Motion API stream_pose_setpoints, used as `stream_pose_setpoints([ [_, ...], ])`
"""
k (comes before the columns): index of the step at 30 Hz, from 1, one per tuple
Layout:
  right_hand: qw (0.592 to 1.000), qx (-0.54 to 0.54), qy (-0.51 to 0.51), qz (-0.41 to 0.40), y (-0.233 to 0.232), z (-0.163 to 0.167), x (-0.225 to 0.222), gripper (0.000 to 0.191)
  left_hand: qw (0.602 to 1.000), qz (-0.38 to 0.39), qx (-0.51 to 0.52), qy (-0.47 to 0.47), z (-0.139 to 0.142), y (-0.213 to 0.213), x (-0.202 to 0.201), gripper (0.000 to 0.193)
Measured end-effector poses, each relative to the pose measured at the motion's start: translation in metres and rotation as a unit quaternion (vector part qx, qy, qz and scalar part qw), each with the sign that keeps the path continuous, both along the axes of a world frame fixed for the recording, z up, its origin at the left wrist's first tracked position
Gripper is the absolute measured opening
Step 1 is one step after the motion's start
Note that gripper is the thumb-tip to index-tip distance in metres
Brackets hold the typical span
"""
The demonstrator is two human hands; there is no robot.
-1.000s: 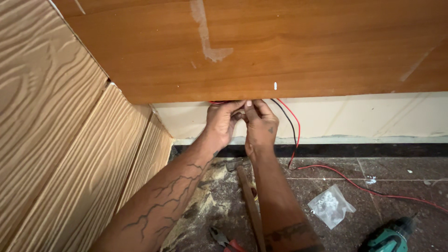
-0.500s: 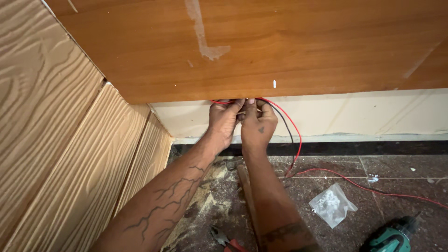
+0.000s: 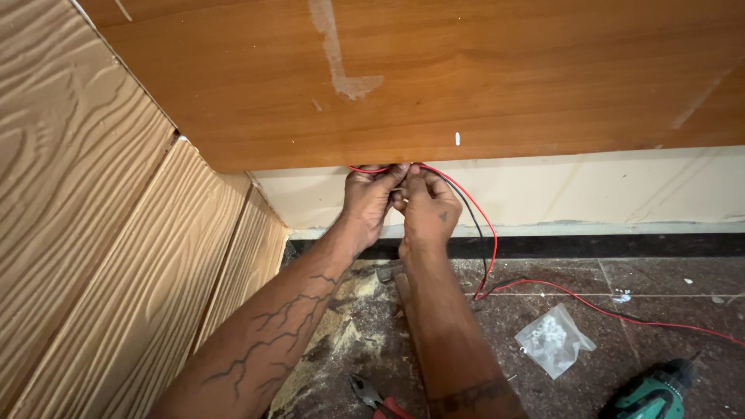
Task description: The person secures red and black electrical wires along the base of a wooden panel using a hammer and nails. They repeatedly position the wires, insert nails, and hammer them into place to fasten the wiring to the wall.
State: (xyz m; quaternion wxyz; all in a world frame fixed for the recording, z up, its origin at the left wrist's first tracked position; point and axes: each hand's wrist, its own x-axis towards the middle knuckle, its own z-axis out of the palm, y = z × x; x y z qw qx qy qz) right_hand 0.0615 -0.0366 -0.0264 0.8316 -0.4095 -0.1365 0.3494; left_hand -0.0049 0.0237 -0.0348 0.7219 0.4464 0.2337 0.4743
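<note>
Both hands pinch wires together right at the lower edge of a brown wooden panel. Left hand and right hand meet fingertip to fingertip, closed around the ends of a red wire and a black wire; the exact join is hidden behind the fingers.

From the hands the red wire loops down past the cream wall strip, then trails along the dark stone floor toward the right edge. The black wire drops beside it.

This looks like the joining step, twisting or fitting wire ends under the panel. Holding the ends steady and close seems the main need for whatever follows.

On the floor lie a small clear plastic bag, red-handled pliers near the bottom edge, and a green cordless drill at the bottom right corner. Ridged tan boards fill the left side.
</note>
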Motion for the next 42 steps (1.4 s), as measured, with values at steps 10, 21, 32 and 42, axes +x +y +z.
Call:
stream_pose_setpoints([
  [10,0.996,0.032,0.079,0.037,0.006,-0.001,-0.001,0.011,0.995,0.037,0.083,0.048,-0.004,0.011,-0.005,0.016],
  [21,0.983,0.050,0.140,0.106,0.013,0.001,0.002,0.021,0.981,-0.010,0.126,0.150,0.006,0.022,-0.033,0.008],
  [32,0.935,0.156,0.307,0.086,0.025,-0.049,0.015,0.016,0.985,0.026,0.126,0.114,0.010,0.023,-0.042,0.009],
  [42,0.916,0.168,0.309,-0.192,-0.024,-0.072,0.058,0.024,0.983,0.112,0.136,0.044,0.012,0.029,-0.047,0.008],
])
